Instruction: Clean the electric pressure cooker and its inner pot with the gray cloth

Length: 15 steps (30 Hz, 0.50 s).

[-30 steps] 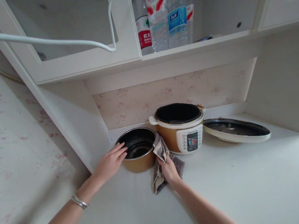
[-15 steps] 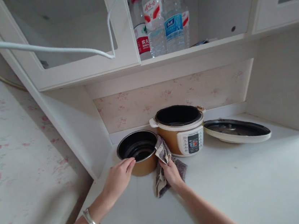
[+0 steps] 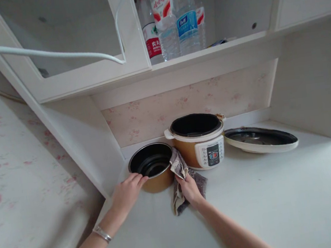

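Observation:
On the left of the white counter stands a gold inner pot point(image 3: 159, 182) with a black inside. My left hand point(image 3: 128, 193) is closed on its near left rim, fingertips over the edge. My right hand point(image 3: 189, 189) grips a grey-brown cloth point(image 3: 179, 200), part of which is up against the pot's right side while the rest hangs down to the counter. Just behind the cloth is a gold and white electric pressure cooker point(image 3: 183, 148), without its lid, its black cavity showing. To the right, the round lid point(image 3: 261, 140) lies upside down.
A white cabinet point(image 3: 97, 82) overhangs the counter point(image 3: 262, 200), with several plastic bottles point(image 3: 165, 27) on its shelf. A white cable or arm point(image 3: 63, 56) crosses the upper left. Side panels close in the counter at left and right.
My left hand has shifted slightly left along the pot's rim. My right hand still holds the cloth against the pot. The camera view has moved a little.

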### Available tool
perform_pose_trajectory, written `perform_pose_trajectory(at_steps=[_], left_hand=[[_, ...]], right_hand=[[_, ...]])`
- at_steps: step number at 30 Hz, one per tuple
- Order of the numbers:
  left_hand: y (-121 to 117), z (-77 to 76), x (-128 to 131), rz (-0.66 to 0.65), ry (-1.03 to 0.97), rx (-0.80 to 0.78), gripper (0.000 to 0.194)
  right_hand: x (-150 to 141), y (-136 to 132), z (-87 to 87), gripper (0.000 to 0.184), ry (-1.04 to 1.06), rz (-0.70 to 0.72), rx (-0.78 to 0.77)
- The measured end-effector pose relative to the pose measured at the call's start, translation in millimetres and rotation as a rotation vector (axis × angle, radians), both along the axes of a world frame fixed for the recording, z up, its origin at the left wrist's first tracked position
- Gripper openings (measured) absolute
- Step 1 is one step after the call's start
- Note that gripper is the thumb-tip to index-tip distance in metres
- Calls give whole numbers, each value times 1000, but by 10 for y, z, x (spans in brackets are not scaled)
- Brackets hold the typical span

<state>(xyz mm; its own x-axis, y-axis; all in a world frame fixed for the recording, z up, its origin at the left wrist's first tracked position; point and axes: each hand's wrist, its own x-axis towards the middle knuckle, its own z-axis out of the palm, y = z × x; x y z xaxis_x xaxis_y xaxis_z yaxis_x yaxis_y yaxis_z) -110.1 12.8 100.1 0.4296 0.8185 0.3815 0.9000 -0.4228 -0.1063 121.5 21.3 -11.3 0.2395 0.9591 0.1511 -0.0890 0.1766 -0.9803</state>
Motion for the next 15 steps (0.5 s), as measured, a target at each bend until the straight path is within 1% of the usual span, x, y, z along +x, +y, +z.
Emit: perform_pose_trajectory(at_steps=[1,3,4,6,9,11,13,15], left_hand=[[-77,-8,65,-17,1,19,43],[-164,-12,110,-97,-36,44,41],[-166,-7,87,-139,-64,50,40],[-89,12,-36,-186,-101,47,40],[138,28,-278,-139,-116,5,43],[260,7,-377,-101,-131,-37,43],[297,-29,-383,-90,-155,-62,41],[248,-57,-310,-74,-177,-54,39]], right_hand=[[1,-6,1,41,-4,1,0],[7,-20,5,41,-4,-1,-3],[11,-25,9,40,3,-3,-6],[16,-28,16,41,19,-3,-17],[16,-17,22,41,32,-3,-23],[12,-10,24,41,30,-2,-9],[-1,-21,32,41,41,0,-7],[-35,-64,51,41,67,2,-25]])
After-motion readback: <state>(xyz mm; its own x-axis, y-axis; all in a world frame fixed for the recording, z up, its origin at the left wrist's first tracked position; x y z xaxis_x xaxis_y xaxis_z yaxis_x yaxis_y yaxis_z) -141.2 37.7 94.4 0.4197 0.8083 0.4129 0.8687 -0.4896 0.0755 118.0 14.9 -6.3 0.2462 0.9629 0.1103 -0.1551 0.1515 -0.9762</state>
